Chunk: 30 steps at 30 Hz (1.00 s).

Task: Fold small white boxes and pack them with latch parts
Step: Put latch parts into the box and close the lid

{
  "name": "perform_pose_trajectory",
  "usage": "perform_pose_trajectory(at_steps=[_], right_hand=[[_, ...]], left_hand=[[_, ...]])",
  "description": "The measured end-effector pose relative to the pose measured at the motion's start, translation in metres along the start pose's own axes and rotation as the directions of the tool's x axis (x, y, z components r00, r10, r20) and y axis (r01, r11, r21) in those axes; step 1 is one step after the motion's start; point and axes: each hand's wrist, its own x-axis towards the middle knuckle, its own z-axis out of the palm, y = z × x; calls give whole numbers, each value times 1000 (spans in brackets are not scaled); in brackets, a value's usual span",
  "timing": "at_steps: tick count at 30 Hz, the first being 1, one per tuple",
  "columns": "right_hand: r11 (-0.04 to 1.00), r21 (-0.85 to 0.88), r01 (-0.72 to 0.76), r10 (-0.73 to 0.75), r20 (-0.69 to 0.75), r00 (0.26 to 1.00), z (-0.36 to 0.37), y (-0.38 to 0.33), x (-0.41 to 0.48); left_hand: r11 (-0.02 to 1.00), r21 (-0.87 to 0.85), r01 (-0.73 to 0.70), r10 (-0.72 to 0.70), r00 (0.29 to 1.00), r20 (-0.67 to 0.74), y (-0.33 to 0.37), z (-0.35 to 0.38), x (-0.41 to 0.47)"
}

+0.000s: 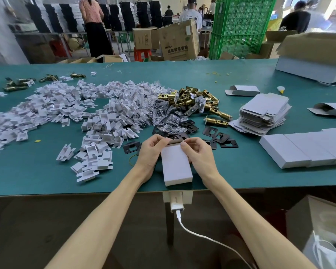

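A small white box (176, 166) lies lengthwise near the front edge of the green table (231, 171). My left hand (152, 150) and my right hand (197, 152) grip its far end, fingers and thumbs curled over the brown end flap. Brass latch bolts (192, 101) lie heaped behind, black strike plates (217, 134) are scattered just beyond my hands, and bagged screws (153, 111) lie left of the brass heap. A stack of flat box blanks (264, 113) sits at the right. Closed white boxes (306, 150) lie in a row at the near right.
A wide spread of white folded card inserts (66, 111) covers the table's left half. A large open carton (316, 57) stands at the far right. Two part-folded boxes (242, 91) lie near it. Several people work among cartons and green crates (239, 26) behind the table.
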Motion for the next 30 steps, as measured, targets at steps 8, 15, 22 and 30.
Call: perform_pose_trajectory(at_steps=[8, 15, 22, 30], right_hand=[[998, 43, 47, -47, -12, 999, -6, -2, -2], [996, 81, 35, -35, 6, 999, -7, -2, -3], [1000, -1, -3, 3, 152, 988, -6, -6, -5], [973, 218, -77, 49, 133, 990, -10, -8, -7]], left_hand=[[996, 86, 9, -14, 998, 56, -2, 3, 1], [990, 135, -31, 20, 996, 82, -6, -2, 3], [1000, -4, 9, -9, 1000, 10, -9, -4, 6], [991, -130, 43, -49, 998, -42, -7, -2, 7]])
